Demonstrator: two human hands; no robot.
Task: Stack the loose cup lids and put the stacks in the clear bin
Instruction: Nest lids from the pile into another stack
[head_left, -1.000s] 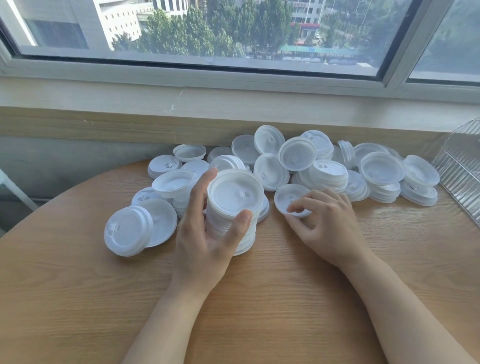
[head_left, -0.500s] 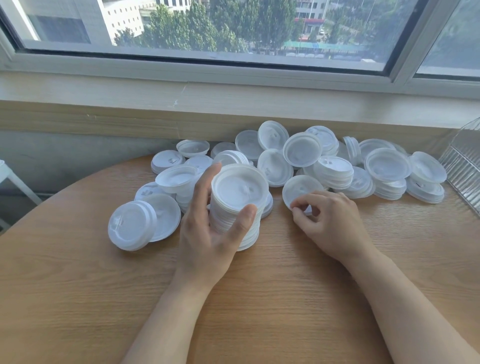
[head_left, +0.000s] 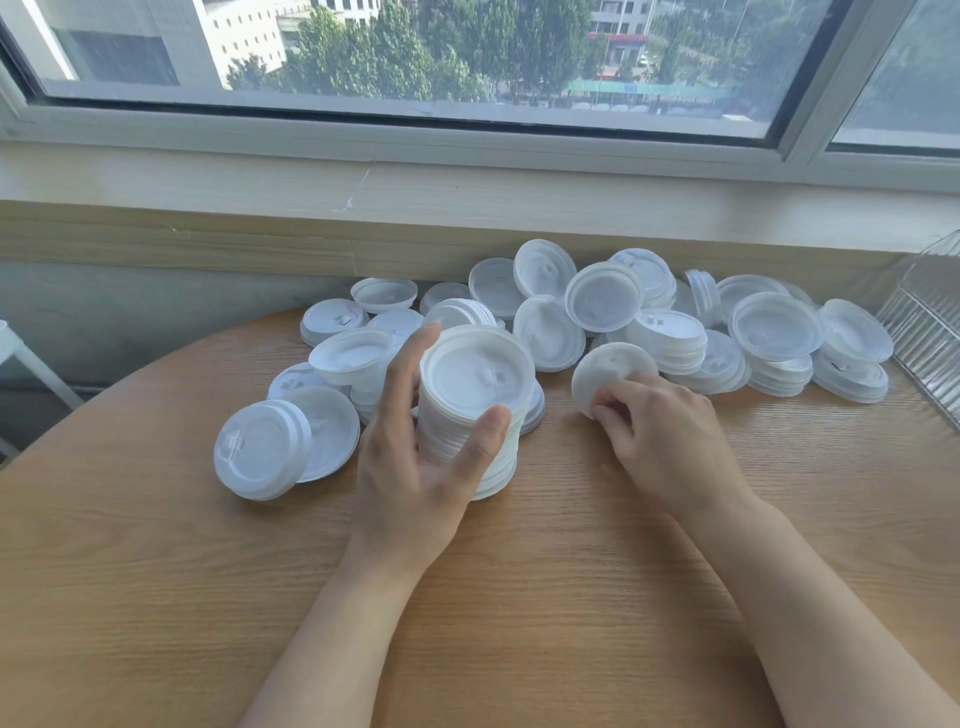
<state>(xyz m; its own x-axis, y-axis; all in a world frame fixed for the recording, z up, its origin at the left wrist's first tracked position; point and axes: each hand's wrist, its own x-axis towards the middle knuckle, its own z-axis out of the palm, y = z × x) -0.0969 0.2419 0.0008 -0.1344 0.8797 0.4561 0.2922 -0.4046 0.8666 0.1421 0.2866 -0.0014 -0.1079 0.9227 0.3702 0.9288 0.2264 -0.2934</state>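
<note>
- a tall stack of white lids (head_left: 470, 415) is stood on the round wooden counter (head_left: 156, 597), its long axis roughly upright with the top leaned slightly toward the window; the uppermost lid shows its hollow underside upward.
- the stack is gripped by the left hand (head_left: 415, 467), curled round it with the thumb pressed on the near right side and the fingers wrapped round the far left side.
- a single lid (head_left: 610, 371) is pinched at its lower edge by the right hand (head_left: 670, 441), fingers curled; the lid is tipped up on edge, its flat face turned toward the camera and its rim just above the counter.
- the single lid is held just right of the stack, apart from it.
- the loose lids (head_left: 675, 322) are heaped behind both hands along the wall under the window sill (head_left: 467, 192), some lying flat in short stacks, some propped on edge with their faces turned toward the camera.
- a short tilted stack (head_left: 262, 449) is seen to the left of the left hand, its top face turned toward the camera, leaned against a flat lid beside it.
- the ribbed clear bin (head_left: 924, 332) is partly seen at the right edge of the counter, just beside the rightmost lids.
</note>
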